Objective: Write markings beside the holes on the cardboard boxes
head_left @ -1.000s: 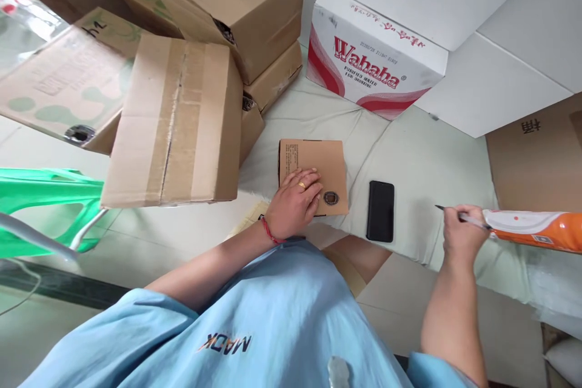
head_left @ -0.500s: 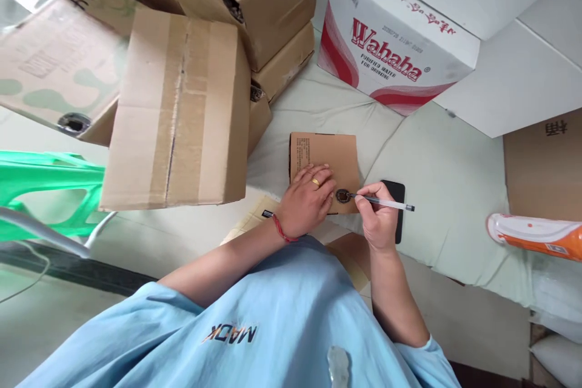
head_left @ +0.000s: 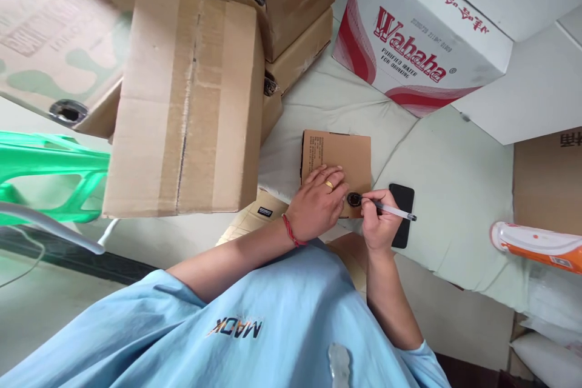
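Note:
A small brown cardboard box point(head_left: 352, 154) with fine print along its left side lies on the pale green cloth. My left hand point(head_left: 318, 200) rests on it, fingers stretched out over its top. Close by the left fingertips is a dark ring-shaped mark or hole point(head_left: 353, 199) near the box's lower right; I cannot tell which. In a pinch, my right hand point(head_left: 379, 218) holds a pen point(head_left: 394, 210), its tip at the dark ring and its back end toward the right. Partly behind the right hand lies a black phone point(head_left: 404, 218).
Several large cardboard boxes point(head_left: 227, 103) are stacked to the left, beside a green plastic stool point(head_left: 54, 176). A white and red Wahaha water carton point(head_left: 395, 48) stands at the back. An orange and white cylinder point(head_left: 536, 245) lies on the green cloth point(head_left: 459, 194) at right.
The view has shifted, so the scene sits a little farther right. My right hand's pen has moved slightly at the dark ring, while the left hand stays on the box.

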The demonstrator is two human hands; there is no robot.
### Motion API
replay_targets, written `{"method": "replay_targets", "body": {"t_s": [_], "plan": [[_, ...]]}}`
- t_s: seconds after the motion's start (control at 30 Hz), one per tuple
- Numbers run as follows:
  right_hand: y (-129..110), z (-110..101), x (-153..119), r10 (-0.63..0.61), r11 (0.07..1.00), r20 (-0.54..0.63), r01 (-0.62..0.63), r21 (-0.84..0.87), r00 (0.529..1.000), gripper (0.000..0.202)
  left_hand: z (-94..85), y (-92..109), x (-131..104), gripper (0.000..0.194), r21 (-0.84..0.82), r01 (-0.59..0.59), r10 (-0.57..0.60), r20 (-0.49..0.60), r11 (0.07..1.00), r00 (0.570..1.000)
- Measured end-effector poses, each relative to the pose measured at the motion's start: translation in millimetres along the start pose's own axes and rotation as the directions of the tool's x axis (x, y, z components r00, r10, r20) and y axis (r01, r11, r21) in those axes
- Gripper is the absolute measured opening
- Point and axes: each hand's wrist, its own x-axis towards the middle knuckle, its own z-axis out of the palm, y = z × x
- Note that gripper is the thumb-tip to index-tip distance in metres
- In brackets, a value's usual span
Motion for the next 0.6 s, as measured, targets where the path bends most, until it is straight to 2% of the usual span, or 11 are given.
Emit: {"method": "replay_targets", "body": {"t_s": [0.27,0.6], "plan": [[-2.8,-1.1,0.0,0.016,0.998,0.043,-0.013,-0.068,0.999,0.014,-0.8,-0.1,-0.2,0.026,-0.050,0.034,-0.032,0.047,0.998,0.998],[-8.0,0.6,6.1,0.053,0.996,-0.051,-0.056,-0.069,0.997,0.009,0.7,0.1,-0.3,0.024,-0.012,0.014,-0.014,0.013,1.000,1.000]]}}
